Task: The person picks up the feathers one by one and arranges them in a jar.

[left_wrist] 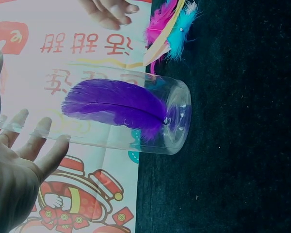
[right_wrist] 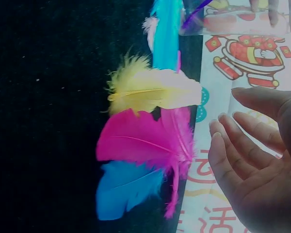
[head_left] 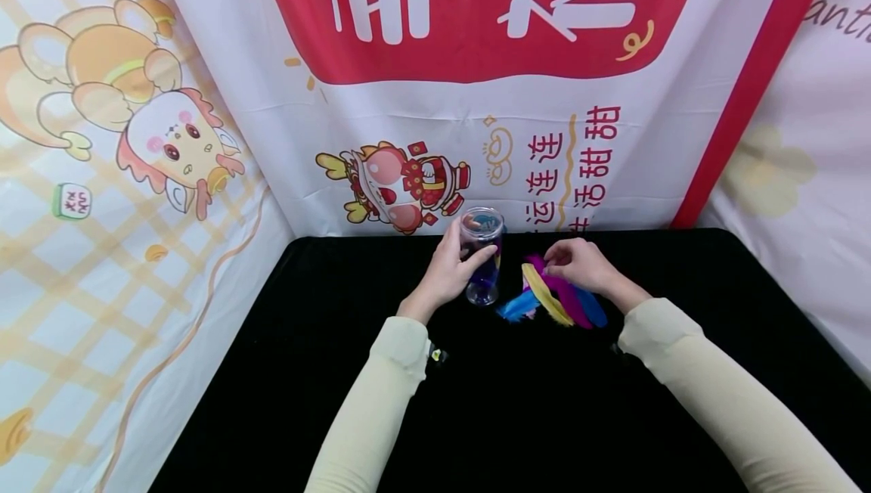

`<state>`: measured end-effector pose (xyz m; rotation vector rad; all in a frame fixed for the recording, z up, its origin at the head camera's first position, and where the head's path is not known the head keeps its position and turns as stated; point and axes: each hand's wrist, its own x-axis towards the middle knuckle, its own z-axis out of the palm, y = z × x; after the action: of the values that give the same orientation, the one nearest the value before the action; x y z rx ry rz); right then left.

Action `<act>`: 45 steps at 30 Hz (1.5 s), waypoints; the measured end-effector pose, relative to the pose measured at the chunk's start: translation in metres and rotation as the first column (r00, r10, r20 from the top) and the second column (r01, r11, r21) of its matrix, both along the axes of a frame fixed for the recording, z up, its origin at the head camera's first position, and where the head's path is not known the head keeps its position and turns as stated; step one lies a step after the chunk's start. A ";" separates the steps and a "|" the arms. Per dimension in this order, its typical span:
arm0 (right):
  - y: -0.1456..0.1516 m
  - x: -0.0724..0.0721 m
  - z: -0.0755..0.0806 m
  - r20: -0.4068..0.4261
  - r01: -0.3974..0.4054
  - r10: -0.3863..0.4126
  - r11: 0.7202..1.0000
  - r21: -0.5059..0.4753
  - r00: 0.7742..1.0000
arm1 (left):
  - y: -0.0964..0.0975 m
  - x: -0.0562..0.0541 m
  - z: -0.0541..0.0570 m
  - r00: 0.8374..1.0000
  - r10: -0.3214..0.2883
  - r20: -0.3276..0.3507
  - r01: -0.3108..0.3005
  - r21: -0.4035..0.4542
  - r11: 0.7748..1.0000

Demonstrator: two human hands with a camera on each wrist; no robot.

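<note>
My left hand (head_left: 449, 268) holds a clear plastic jar (head_left: 482, 295) upright on the black table, thumb on one side and fingers on the other. Inside the jar stands a purple feather (left_wrist: 116, 103). To the right of it lies a loose pile of feathers: a yellow feather (right_wrist: 145, 92), a magenta feather (right_wrist: 128, 138), a blue feather (right_wrist: 126, 189) and a light blue feather (right_wrist: 167, 36), with a bit of pale pink. Over the pile hovers my right hand (head_left: 581, 262); in the right wrist view its loosely bent fingers hold nothing.
The black cloth-covered table (head_left: 531, 417) reaches toward me and to both sides. Right behind the jar and feathers hangs a printed white and red curtain (head_left: 401, 115). Another patterned curtain (head_left: 122, 266) borders the left side.
</note>
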<state>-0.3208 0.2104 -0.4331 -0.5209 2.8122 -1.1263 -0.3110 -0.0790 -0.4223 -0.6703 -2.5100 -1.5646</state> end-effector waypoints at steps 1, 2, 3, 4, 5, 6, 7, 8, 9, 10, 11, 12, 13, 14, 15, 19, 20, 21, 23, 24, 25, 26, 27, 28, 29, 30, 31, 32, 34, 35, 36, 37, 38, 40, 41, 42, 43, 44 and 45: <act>0.000 0.000 -0.001 0.004 0.001 -0.001 1.000 0.006 1.000 | 0.000 0.000 0.000 1.000 0.000 0.000 0.000 0.000 1.000; 0.000 0.000 -0.003 0.010 0.002 -0.002 1.000 0.010 1.000 | 0.000 0.000 0.000 1.000 -0.001 0.000 0.001 0.001 1.000; 0.000 0.000 -0.004 0.015 0.002 -0.002 1.000 0.015 1.000 | 0.000 0.000 0.000 1.000 -0.001 -0.002 0.001 0.001 1.000; 0.001 0.000 -0.005 0.019 0.002 -0.002 1.000 0.020 1.000 | 0.000 0.000 0.000 1.000 -0.002 -0.003 0.002 0.002 1.000; 0.001 0.000 -0.006 0.024 0.001 -0.002 1.000 0.024 1.000 | 0.000 0.000 0.000 1.000 -0.004 -0.004 0.004 0.004 1.000; 0.001 -0.001 -0.007 0.028 0.000 -0.001 1.000 0.028 1.000 | 0.000 0.000 0.000 1.000 -0.005 -0.007 0.005 0.005 1.000; 0.001 -0.001 -0.008 0.032 -0.002 0.000 0.999 0.032 0.999 | 0.000 0.000 0.000 1.000 -0.006 -0.008 0.006 0.007 1.000; 0.000 -0.001 -0.009 0.036 -0.003 0.002 0.999 0.034 0.999 | 0.000 0.000 0.000 1.000 -0.008 -0.010 0.008 0.008 1.000; 0.000 -0.001 -0.010 0.039 -0.005 0.003 0.999 0.036 0.999 | 0.000 0.000 0.000 1.000 -0.009 -0.011 0.009 0.008 1.000; 0.000 -0.001 -0.011 0.042 -0.005 0.004 0.999 0.040 0.999 | 0.000 0.000 0.000 1.000 -0.008 -0.010 0.008 0.008 1.000; 0.000 -0.002 -0.012 0.043 -0.006 0.004 0.999 0.045 0.999 | 0.000 0.000 0.000 1.000 -0.007 -0.010 0.007 0.007 1.000; -0.001 -0.002 -0.014 0.043 -0.007 0.005 0.999 0.052 0.999 | 0.000 0.000 0.000 1.000 -0.004 -0.010 0.004 0.005 1.000; -0.001 -0.003 -0.015 0.042 -0.008 0.005 0.998 0.059 0.999 | 0.000 0.000 0.000 1.000 -0.002 -0.011 0.002 0.003 1.000; -0.001 -0.003 -0.016 0.042 -0.009 0.006 0.998 0.067 0.999 | 0.000 0.000 -0.001 1.000 0.000 -0.013 0.000 0.001 1.000; -0.001 -0.004 -0.017 0.038 -0.010 0.007 0.997 0.076 0.999 | 0.000 0.000 0.000 1.000 0.002 -0.014 -0.002 0.000 1.000; -0.002 -0.007 -0.021 0.031 -0.019 0.015 0.993 0.112 0.999 | 0.000 -0.001 0.000 1.000 0.006 -0.018 -0.006 0.001 1.000; -0.003 -0.007 -0.022 0.034 -0.022 0.018 0.993 0.117 0.999 | 0.000 -0.001 0.000 1.000 0.006 -0.018 -0.006 0.001 1.000; -0.003 -0.007 -0.022 0.039 -0.025 0.020 0.992 0.122 0.999 | 0.000 -0.001 0.000 1.000 0.007 -0.017 -0.007 0.001 1.000; -0.004 -0.007 -0.023 0.055 -0.029 0.022 0.992 0.126 0.998 | 0.000 -0.001 0.000 1.000 0.006 -0.015 -0.006 0.000 1.000; -0.005 -0.007 -0.023 0.062 -0.028 0.020 0.991 0.128 0.998 | 0.000 -0.001 0.000 1.000 0.005 -0.015 -0.005 0.001 1.000; -0.006 -0.007 -0.024 0.064 -0.027 0.019 0.991 0.131 0.998 | 0.000 -0.001 0.000 1.000 0.004 -0.014 -0.004 0.001 1.000; -0.006 -0.007 -0.024 0.067 -0.025 0.017 0.991 0.132 0.998 | 0.000 -0.001 0.000 1.000 0.002 -0.013 -0.002 0.001 1.000; -0.007 -0.007 -0.025 0.068 -0.023 0.014 0.991 0.134 0.998 | 0.000 -0.001 0.000 1.000 0.000 -0.011 0.000 0.001 1.000; -0.008 -0.007 -0.026 0.068 -0.020 0.011 0.991 0.134 0.998 | 0.000 -0.001 0.000 1.000 -0.002 -0.009 0.002 0.002 1.000; -0.008 -0.007 -0.027 0.067 -0.022 0.013 0.991 0.134 0.998 | 0.000 -0.001 0.000 1.000 -0.004 -0.009 0.004 0.004 1.000; -0.008 -0.007 -0.028 0.067 -0.025 0.016 0.991 0.133 0.998 | 0.000 -0.001 0.000 1.000 -0.005 -0.006 0.005 0.005 1.000; -0.009 -0.008 -0.029 0.067 -0.026 0.017 0.991 0.130 0.998 | 0.000 -0.001 0.000 1.000 -0.005 -0.004 0.005 0.004 1.000; -0.009 -0.008 -0.030 0.070 -0.029 0.020 0.992 0.125 0.997 | 0.000 0.000 0.000 1.000 -0.006 -0.002 0.006 0.005 1.000; -0.010 -0.008 -0.033 0.082 -0.034 0.025 0.993 0.115 0.996 | -0.001 0.000 -0.001 1.000 -0.007 0.000 0.007 0.005 1.000; -0.010 -0.007 -0.033 0.088 -0.037 0.028 0.993 0.110 0.996 | -0.001 0.000 -0.001 1.000 -0.008 0.000 0.008 0.006 1.000; -0.010 -0.008 -0.034 0.093 -0.035 0.025 0.994 0.108 0.995 | -0.001 0.000 -0.002 1.000 -0.008 0.001 0.008 0.006 1.000; -0.011 -0.008 -0.035 0.096 -0.032 0.022 0.994 0.107 0.995 | -0.001 0.000 -0.002 1.000 -0.008 0.002 0.008 0.006 1.000; -0.011 -0.008 -0.036 0.098 -0.031 0.021 0.994 0.106 0.995 | -0.001 0.000 -0.002 1.000 -0.009 0.002 0.009 0.006 1.000; -0.013 -0.008 -0.038 0.094 -0.028 0.018 0.994 0.105 0.995 | -0.001 0.000 -0.002 1.000 -0.010 0.002 0.010 0.007 1.000; -0.013 -0.008 -0.039 0.091 -0.027 0.017 0.994 0.105 0.996 | -0.001 0.000 -0.001 1.000 -0.009 0.001 0.009 0.007 1.000; -0.014 -0.008 -0.039 0.086 -0.024 0.015 0.994 0.104 0.996 | -0.001 0.000 -0.001 1.000 -0.010 0.000 0.010 0.007 1.000; -0.015 -0.008 -0.040 0.083 -0.021 0.013 0.995 0.100 0.996 | -0.001 0.000 -0.001 1.000 -0.010 -0.001 0.010 0.006 1.000; -0.015 -0.008 -0.041 0.080 -0.020 0.012 0.995 0.096 0.997 | -0.001 0.001 0.000 1.000 -0.010 -0.002 0.010 0.007 1.000; -0.016 -0.008 -0.041 0.079 -0.019 0.012 0.996 0.091 0.997 | -0.001 0.001 0.000 1.000 -0.011 -0.004 0.011 0.008 1.000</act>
<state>-0.3288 0.1947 -0.4742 -0.4794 2.7718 -0.9872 -0.3104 -0.0799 -0.4223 -0.6866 -2.5004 -1.5747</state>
